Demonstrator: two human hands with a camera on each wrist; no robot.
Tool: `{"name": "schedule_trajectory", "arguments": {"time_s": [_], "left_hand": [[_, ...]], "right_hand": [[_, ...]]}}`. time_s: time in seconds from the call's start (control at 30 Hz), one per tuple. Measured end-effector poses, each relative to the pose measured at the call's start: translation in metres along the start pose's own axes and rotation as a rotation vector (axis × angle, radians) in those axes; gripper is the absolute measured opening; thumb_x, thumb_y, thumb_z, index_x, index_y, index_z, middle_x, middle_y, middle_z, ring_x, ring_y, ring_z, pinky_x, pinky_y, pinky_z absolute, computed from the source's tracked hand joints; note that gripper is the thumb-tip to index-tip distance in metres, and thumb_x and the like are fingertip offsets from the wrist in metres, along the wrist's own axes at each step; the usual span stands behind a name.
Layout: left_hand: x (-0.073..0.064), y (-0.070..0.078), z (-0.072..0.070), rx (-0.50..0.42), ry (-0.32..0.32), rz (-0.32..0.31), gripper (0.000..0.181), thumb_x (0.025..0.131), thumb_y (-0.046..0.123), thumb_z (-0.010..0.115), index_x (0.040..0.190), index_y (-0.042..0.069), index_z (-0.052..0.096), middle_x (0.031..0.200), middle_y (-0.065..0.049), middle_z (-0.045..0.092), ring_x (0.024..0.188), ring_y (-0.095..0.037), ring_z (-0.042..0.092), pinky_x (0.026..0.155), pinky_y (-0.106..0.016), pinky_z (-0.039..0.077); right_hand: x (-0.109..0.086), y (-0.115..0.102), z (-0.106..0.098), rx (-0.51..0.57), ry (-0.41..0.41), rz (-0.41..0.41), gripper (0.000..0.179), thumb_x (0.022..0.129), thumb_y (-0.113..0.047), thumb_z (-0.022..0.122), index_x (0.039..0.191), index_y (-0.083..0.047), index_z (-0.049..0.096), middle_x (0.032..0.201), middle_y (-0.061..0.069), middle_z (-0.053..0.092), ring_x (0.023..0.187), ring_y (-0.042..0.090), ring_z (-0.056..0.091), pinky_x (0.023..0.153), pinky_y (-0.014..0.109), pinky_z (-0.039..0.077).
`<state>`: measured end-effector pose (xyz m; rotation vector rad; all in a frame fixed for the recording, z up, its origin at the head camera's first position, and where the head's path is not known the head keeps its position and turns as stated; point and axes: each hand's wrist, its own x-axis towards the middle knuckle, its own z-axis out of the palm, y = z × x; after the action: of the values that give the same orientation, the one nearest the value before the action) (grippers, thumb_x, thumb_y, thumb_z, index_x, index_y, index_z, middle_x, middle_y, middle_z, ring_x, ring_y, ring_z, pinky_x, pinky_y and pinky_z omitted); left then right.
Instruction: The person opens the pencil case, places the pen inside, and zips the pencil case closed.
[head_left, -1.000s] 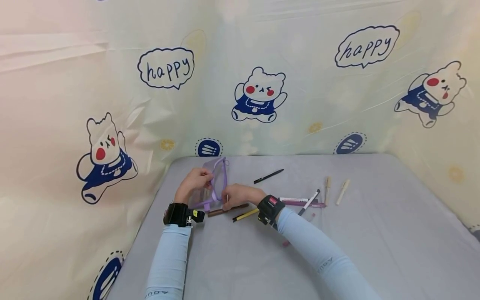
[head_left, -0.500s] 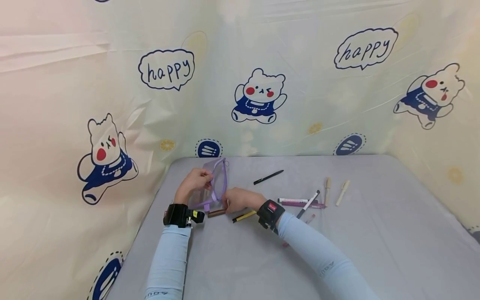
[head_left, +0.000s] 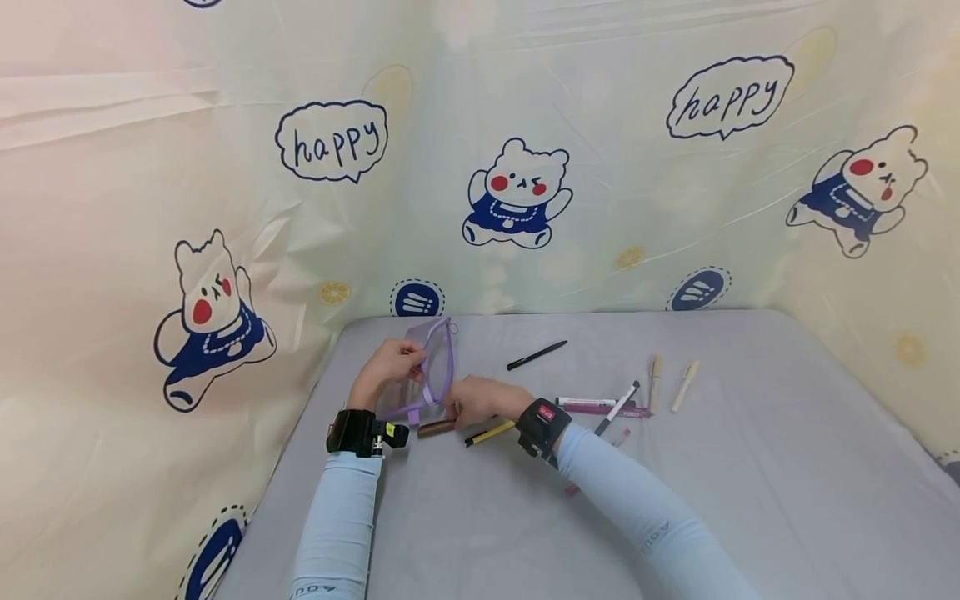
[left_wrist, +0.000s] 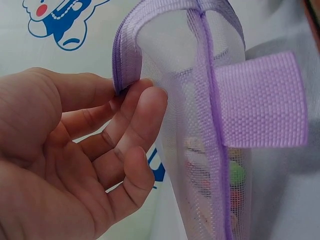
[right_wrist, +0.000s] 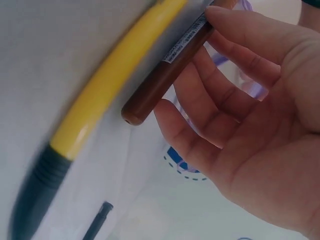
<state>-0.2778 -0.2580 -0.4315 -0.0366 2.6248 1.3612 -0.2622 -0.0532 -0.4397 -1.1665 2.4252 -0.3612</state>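
Observation:
My left hand [head_left: 390,361] pinches the zippered rim of a see-through mesh pouch [left_wrist: 222,175] with purple trim, between thumb and fingers. The pouch stands at the far left of the table with its mouth spread toward the right; small coloured shapes show on its mesh. Beside its lower corner, my right hand [head_left: 480,400] grips a brown marker [right_wrist: 165,85] bearing a barcode label. In the head view the right hand covers one end of that marker. A yellow pen [right_wrist: 110,95] with a black end lies just under the right hand.
A black pen [head_left: 537,355] lies behind the right hand. Further right are a purple pen [head_left: 600,407], a white-and-grey marker [head_left: 618,407] and two beige pens [head_left: 656,383]. A pinkish pen [head_left: 572,488] is partly hidden beneath the right forearm. A patterned curtain [head_left: 615,167] hangs behind the table.
My right hand has shifted slightly right and down and taken hold of the brown marker, covering its right end. My left hand stays on the pouch rim.

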Motion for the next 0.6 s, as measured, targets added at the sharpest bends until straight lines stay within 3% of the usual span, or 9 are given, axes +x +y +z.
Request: {"name": "schedule_trajectory", "arguments": {"time_s": [0.3, 0.6], "left_hand": [[0.002, -0.001, 0.001, -0.024, 0.003, -0.019, 0.03, 0.102, 0.017, 0.051, 0.115, -0.008, 0.061, 0.085, -0.008, 0.065, 0.074, -0.018, 0.069, 0.082, -0.04, 0.053], [0.001, 0.0, 0.001, 0.0, -0.009, -0.018, 0.03, 0.102, 0.017, 0.052, 0.115, -0.008, 0.061, 0.087, -0.009, 0.065, 0.072, -0.015, 0.068, 0.083, -0.04, 0.052]], "right_hand": [[-0.008, 0.007, -0.015, 0.029, -0.023, 0.033, 0.004, 0.088, -0.014, 0.072, 0.09, -0.017, 0.073, 0.077, -0.006, 0.063, 0.046, 0.009, 0.052, 0.044, 0.02, 0.04], [-0.013, 0.009, -0.023, 0.003, 0.0, 0.029, 0.004, 0.089, -0.018, 0.069, 0.088, -0.018, 0.073, 0.081, -0.008, 0.066, 0.057, 0.005, 0.056, 0.055, 0.02, 0.045]]}}
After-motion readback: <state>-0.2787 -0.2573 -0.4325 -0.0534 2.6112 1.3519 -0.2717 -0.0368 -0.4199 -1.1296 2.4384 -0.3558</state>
